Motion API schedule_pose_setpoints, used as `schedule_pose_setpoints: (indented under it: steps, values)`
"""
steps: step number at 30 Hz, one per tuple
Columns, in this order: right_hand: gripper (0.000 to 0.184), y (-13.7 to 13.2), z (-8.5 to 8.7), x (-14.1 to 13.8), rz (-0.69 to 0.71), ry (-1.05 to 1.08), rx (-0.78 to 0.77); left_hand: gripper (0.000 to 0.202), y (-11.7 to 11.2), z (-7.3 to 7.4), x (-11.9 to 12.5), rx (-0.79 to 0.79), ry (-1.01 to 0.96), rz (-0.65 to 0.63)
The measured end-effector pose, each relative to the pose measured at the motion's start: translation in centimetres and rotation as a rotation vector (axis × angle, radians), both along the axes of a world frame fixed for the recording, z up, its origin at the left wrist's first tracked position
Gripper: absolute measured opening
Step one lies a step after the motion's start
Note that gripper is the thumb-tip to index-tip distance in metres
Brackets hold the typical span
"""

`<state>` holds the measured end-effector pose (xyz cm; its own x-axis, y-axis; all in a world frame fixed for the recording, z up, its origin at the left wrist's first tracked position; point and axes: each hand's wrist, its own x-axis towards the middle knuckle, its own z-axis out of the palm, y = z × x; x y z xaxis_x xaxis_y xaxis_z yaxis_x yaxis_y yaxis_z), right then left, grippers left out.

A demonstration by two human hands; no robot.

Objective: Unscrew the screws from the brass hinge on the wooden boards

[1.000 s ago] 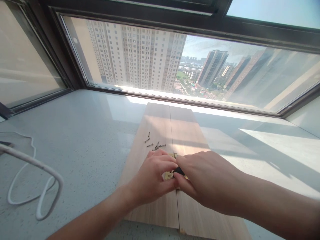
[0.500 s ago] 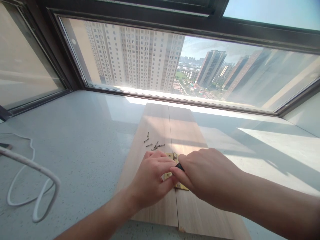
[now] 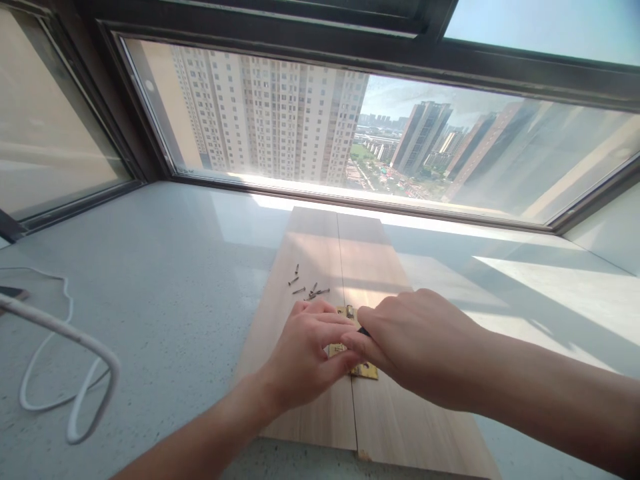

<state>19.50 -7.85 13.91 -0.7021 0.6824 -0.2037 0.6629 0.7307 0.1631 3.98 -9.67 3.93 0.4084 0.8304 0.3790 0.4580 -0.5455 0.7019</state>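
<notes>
A brass hinge [image 3: 370,371] lies across the seam between two wooden boards. My right hand [image 3: 423,347] is wrapped round a screwdriver, of which only a bit of black handle [image 3: 363,331] shows above the hinge; its tip is hidden. My left hand [image 3: 310,353] rests over the hinge's left leaf, thumb and fingers closed together just beside the right fingertips. Whatever those left fingers pinch is out of sight. Several loose screws [image 3: 299,291] are scattered on the left board [image 3: 280,320], beyond my left hand.
The right board [image 3: 415,427] lies alongside the left one on a speckled pale sill [image 3: 165,300]. A white cable [image 3: 93,343] loops at the left, near a dark object [image 3: 15,292] at the edge. A dark-framed window [image 3: 320,193] stands behind the boards.
My right hand has turned slightly at the wrist, its knuckles a little higher, and less of the black handle shows. My left hand stays nearly in place.
</notes>
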Motion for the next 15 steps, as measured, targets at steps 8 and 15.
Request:
schedule_pose_setpoints:
  steps: [8, 15]
  values:
    - [0.026, 0.7, -0.5, 0.2, 0.125, 0.052, -0.139, 0.013, 2.0, 1.7, -1.4, -0.117, -0.118, -0.390]
    - [0.033, 0.3, -0.2, 0.2, 0.013, 0.024, 0.047, 0.019, 0.1, 0.2, -0.5, -0.014, -0.029, 0.016]
